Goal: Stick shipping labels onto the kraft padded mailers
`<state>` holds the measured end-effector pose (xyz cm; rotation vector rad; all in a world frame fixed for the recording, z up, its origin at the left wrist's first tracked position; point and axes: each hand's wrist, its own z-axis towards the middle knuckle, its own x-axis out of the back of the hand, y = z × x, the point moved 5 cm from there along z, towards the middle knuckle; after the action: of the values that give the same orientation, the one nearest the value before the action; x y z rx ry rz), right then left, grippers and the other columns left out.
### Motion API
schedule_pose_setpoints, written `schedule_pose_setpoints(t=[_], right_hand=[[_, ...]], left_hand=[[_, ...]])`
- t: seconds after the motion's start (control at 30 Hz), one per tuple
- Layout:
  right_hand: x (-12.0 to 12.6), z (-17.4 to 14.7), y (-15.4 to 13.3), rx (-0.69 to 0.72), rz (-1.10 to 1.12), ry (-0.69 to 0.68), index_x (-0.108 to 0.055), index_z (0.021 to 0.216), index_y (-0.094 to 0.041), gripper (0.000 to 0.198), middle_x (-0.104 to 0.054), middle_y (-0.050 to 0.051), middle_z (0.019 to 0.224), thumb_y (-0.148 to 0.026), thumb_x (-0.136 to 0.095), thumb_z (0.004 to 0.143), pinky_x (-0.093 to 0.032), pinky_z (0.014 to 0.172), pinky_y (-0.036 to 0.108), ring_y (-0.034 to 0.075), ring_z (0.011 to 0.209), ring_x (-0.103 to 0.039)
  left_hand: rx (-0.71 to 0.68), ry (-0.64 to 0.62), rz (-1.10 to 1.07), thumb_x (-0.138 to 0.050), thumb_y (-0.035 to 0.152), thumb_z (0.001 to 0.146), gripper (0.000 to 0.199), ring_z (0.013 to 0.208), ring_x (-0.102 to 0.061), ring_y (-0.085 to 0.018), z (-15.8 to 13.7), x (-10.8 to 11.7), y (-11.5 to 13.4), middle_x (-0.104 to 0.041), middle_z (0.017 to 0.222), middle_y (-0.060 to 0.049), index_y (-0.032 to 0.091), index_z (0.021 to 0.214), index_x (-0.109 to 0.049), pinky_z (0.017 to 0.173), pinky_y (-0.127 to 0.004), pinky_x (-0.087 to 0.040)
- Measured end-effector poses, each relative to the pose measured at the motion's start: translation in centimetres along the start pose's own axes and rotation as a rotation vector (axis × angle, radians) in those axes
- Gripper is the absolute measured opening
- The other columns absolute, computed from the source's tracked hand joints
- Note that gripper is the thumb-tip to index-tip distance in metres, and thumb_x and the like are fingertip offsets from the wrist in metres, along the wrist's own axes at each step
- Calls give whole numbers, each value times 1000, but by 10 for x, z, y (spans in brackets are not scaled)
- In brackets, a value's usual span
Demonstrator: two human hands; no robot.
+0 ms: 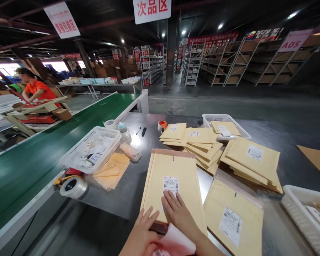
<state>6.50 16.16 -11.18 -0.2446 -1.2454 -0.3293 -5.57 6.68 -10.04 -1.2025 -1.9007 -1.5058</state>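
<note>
A large tan padded paper envelope (172,185) lies flat on the grey metal table (117,199) at lower centre. The right hand (177,209) rests spread on its white label (171,184); the left hand (141,233), fingers open, seems to touch its near edge.

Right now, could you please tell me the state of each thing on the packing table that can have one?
Left hand: open, flat at the envelope's near end.
Right hand: open, fingers pressing the label.
Padded envelope: lying flat, label up.
Tape roll: on its side at the table edge.
White basket: upright, holding small items.
Envelope stacks: fanned out, labels up.
</note>
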Motion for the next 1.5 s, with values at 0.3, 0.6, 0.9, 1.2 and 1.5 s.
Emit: schedule_pose_setpoints(t=[0.3,0.6,0.9,1.2,1.5], right_hand=[[144,-31,83,-470,566,579,-67,115,-23,31,-76,5,104,-24,-45,94,-60,74,28,21,88,-73],[16,-211,136,-580,-203,312,-72,105,-19,35,-74,13,107,-25,-40,92,-61,74,39,28,94,-71],[36,-159,96,-602,16,453,-59,118,-16,35,-66,17,119,-36,-46,92,-58,84,44,28,108,-64],[153,-39,7,-200,691,358,-62,104,-23,17,-68,4,85,-25,-55,89,-55,77,31,16,80,-65],[120,-44,5,-532,1060,183,-70,91,-27,17,-73,1,81,-40,-59,86,-52,64,23,16,73,-68]], left_hand=[[-144,158,-72,-56,34,84,23,130,-51,-33,7,6,12,-58,139,-9,28,94,-77,113,-51,-37],[165,547,-772,-65,56,75,39,91,-71,-27,0,25,2,-78,94,-8,20,86,-78,84,-33,-58],[238,710,-1300,-84,41,60,109,67,-67,-19,8,33,70,-73,72,-1,20,147,-22,64,-28,-53],[23,573,-1283,-77,41,70,77,74,-61,-15,-5,20,90,-69,79,-1,24,137,-45,73,-25,-48],[162,480,-1067,-71,57,67,46,57,-38,-10,-12,19,73,-45,56,4,16,58,-52,55,-22,-30]])
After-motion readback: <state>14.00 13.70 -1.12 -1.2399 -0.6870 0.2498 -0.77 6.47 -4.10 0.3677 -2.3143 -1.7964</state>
